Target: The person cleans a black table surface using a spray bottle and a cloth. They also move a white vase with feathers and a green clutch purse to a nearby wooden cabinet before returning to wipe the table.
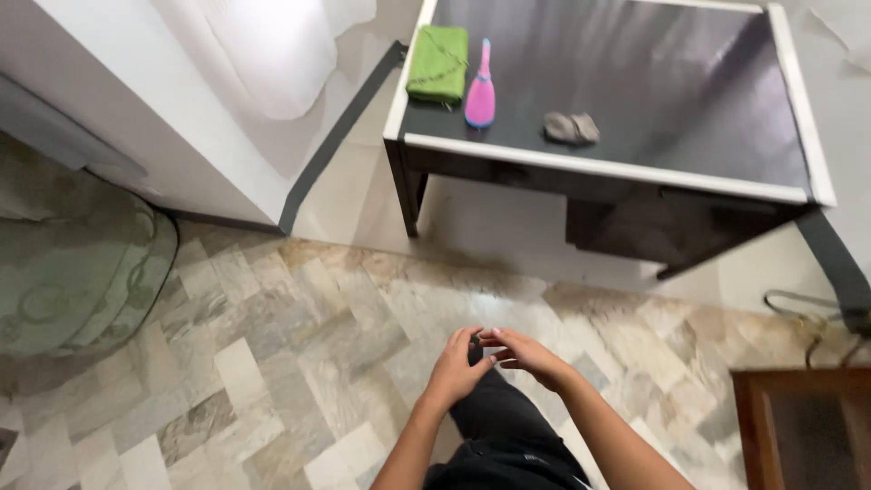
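Left hand [454, 367] and right hand [526, 352] meet, fingers pinched together on a small dark object [474, 348]. Behind, the worktop [635, 91] carries a pink bottle [480, 91].

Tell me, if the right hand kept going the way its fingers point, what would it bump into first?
The right hand points left, straight at the left hand, so it would meet that hand and the small dark thing pinched between them almost at once. They already seem to touch, though depth is hard to judge.
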